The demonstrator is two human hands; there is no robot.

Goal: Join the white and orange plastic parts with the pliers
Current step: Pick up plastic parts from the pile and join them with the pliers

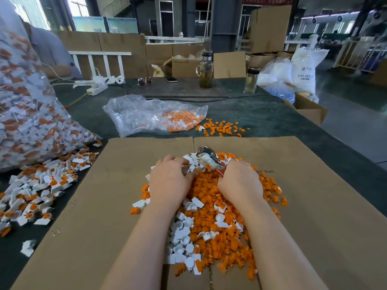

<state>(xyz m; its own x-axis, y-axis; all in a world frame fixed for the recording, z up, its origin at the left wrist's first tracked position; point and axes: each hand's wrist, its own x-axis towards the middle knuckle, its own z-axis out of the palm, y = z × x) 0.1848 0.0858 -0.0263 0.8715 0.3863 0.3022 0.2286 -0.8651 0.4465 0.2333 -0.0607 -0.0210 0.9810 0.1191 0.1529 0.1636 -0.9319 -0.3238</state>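
A dark green desk (251, 114) fills the scene, and a flattened brown cardboard sheet (88, 206) covers its near part. At the far left a big clear plastic bag (25, 114) bulges with joined white-and-orange pieces, and a loose spread of the same joined pieces (39, 189) lies on the desk just beside the cardboard's left edge. Farther back, a smaller crumpled clear bag (146, 114) lies half empty, with a scatter of small orange plastic parts (222, 127) to its right. Two glass bottles (206, 70) stand at the far side, among cardboard boxes.

In the middle of the cardboard sits a heap of loose orange plastic plugs (211, 222), with white plastic housings (184, 245) mostly on its left and near side. Both of the person's forearms reach over it.

The left hand (169, 181) rests palm down on the far part of the heap, fingers curled into the white pieces; whether it holds one cannot be told. The right hand (240, 181) grips the red handles of the metal pliers (209, 158), whose grey head points far and left, above the heap's far edge.
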